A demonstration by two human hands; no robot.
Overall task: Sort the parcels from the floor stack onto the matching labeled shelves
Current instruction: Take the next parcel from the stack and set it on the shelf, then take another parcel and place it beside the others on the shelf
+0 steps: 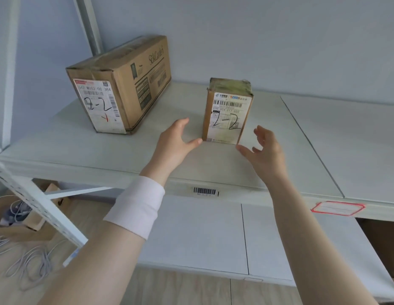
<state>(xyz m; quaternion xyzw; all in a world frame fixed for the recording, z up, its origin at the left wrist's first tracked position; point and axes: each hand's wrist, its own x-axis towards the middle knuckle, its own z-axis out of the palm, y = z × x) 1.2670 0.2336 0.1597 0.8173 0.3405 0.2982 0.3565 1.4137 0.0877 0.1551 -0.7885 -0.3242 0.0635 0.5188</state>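
The small brown cardboard parcel [228,111], its white label hand-marked "2-2", is standing upright on the pale metal shelf [59,146], apart from the larger brown cardboard box [119,84] bearing the same mark at its left. We are holding our hands released on either side of its lower corners: left hand [174,144] and right hand [266,150] with fingers spread, thumbs just beside it, gripping nothing. A white cloth wristband [136,208] is sitting on our left forearm. A barcode sticker [205,191] is showing on the shelf's front edge.
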